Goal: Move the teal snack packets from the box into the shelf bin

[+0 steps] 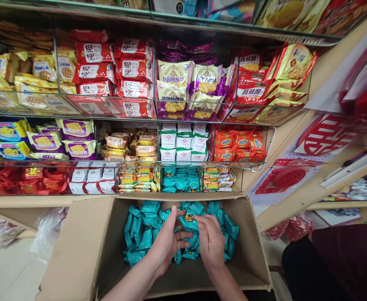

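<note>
An open cardboard box (183,286) holds a heap of small teal snack packets (145,240). Over the middle of the heap is my left hand (167,242), its thumb raised and its fingers spread, with nothing seen in it. My right hand (211,238) faces it from the right, fingers pinched together at the edge of a teal packet (189,215) with a round yellow and black mark. Part of the heap is hidden behind both hands. More teal packets (181,179) fill a clear compartment on the lowest shelf row, just behind the box.
Glass-fronted shelves with packed snacks rise behind the box, among them red packets (92,54) and white packets (183,144). A box flap (73,251) folds out left. Dark clothing (343,263) of a person is at right. A plastic bag (48,234) lies low left.
</note>
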`<state>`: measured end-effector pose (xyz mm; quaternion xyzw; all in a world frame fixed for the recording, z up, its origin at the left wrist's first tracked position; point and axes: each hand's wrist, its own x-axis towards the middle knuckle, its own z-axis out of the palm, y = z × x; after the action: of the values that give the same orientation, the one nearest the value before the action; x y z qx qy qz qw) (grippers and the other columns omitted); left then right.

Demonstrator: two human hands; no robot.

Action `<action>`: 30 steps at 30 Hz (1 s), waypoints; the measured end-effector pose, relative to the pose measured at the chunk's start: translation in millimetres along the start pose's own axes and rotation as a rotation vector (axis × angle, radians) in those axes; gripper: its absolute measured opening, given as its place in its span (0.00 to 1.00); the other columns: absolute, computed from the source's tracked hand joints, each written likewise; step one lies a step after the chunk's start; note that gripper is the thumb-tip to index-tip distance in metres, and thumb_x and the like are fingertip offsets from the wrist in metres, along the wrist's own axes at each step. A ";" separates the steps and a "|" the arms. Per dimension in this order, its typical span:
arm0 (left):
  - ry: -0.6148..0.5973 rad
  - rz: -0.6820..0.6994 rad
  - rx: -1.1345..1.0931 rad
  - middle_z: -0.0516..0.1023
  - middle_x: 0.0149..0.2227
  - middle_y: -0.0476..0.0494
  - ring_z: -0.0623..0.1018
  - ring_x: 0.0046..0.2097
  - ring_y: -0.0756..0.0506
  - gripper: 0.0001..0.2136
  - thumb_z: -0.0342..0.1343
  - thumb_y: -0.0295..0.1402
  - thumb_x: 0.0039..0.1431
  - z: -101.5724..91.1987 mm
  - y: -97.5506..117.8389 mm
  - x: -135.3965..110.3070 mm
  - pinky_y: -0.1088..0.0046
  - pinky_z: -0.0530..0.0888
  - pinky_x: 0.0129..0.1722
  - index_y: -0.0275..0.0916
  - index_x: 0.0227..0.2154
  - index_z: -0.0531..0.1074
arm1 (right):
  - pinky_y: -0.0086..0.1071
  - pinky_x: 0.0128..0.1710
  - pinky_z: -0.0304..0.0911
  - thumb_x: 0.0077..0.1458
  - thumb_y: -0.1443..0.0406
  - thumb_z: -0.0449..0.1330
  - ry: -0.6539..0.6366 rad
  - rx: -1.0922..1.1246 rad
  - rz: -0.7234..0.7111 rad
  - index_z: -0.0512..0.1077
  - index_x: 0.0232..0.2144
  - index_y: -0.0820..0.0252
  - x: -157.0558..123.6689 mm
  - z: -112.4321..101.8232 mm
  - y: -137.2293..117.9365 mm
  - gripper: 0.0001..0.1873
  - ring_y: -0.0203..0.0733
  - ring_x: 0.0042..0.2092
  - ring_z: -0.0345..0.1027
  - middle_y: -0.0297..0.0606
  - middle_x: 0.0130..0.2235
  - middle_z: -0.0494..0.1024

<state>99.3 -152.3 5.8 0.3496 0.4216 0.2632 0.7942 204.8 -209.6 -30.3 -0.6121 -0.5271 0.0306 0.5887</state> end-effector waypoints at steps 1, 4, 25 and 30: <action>-0.039 -0.001 -0.045 0.70 0.38 0.46 0.72 0.30 0.49 0.18 0.50 0.49 0.48 -0.6 2.2 -2.4 0.73 0.69 0.28 0.43 0.38 0.65 | 0.37 0.42 0.58 0.54 0.67 0.49 -0.044 0.018 -0.088 0.69 0.36 0.57 -1.4 -2.8 -1.0 0.11 0.41 0.41 0.65 0.37 0.35 0.75; -0.057 0.153 0.036 0.65 0.49 0.44 0.70 0.43 0.46 0.17 0.58 0.37 0.44 -2.3 4.8 -8.5 0.73 0.69 0.35 0.44 0.40 0.65 | 0.43 0.49 0.52 0.53 0.67 0.50 -0.080 0.060 -0.070 0.69 0.39 0.54 -7.6 -5.6 -6.0 0.12 0.44 0.51 0.57 0.37 0.46 0.70; -0.007 0.006 -0.003 0.77 0.34 0.45 0.74 0.37 0.48 0.13 0.60 0.38 0.42 -24.2 -7.7 -1.7 0.74 0.68 0.34 0.40 0.32 0.74 | 0.33 0.37 0.61 0.45 0.59 0.59 -0.299 0.618 0.711 0.69 0.35 0.60 -11.4 -3.5 -2.4 0.14 0.41 0.37 0.66 0.36 0.34 0.74; -0.070 0.261 0.306 0.77 0.36 0.43 0.75 0.37 0.45 0.16 0.53 0.41 0.48 -35.0 15.5 -3.2 0.69 0.69 0.39 0.38 0.38 0.72 | 0.30 0.30 0.61 0.44 0.59 0.60 -0.397 0.423 0.575 0.68 0.35 0.60 11.7 -14.1 3.1 0.15 0.39 0.31 0.66 0.34 0.30 0.74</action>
<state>65.8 -133.3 5.4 0.5267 0.3799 0.2846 0.7052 221.1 -210.5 -21.5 -0.5820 -0.4198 0.4193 0.5561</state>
